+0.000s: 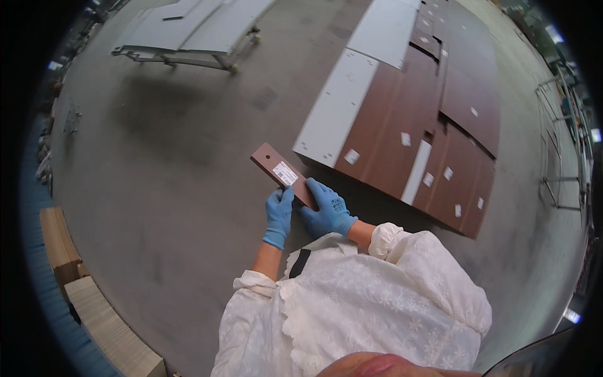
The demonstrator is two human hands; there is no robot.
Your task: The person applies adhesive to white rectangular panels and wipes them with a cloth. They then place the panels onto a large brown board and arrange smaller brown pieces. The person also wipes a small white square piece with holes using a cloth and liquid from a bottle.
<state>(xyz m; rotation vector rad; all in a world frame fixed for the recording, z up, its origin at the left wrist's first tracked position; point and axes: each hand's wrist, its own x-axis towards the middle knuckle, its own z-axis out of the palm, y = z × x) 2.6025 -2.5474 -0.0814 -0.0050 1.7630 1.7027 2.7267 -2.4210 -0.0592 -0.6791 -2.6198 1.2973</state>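
Brown in colour, one narrow board (pixel 302 191) is held above the grey floor (pixel 188 251), near the closest left corner of a low stack of panels (pixel 392 107). The left hand (pixel 278 217), in a blue glove, grasps the board at its left long side, with the thumb beside a white label (pixel 285 173). The right hand (pixel 328 210), also gloved in blue, grasps the near end from the right side. Close to the board's far end is a round hole (pixel 268 157). Farther away, toward the left, stands a trolley (pixel 195 61), which carries white sheets (pixel 217 31).
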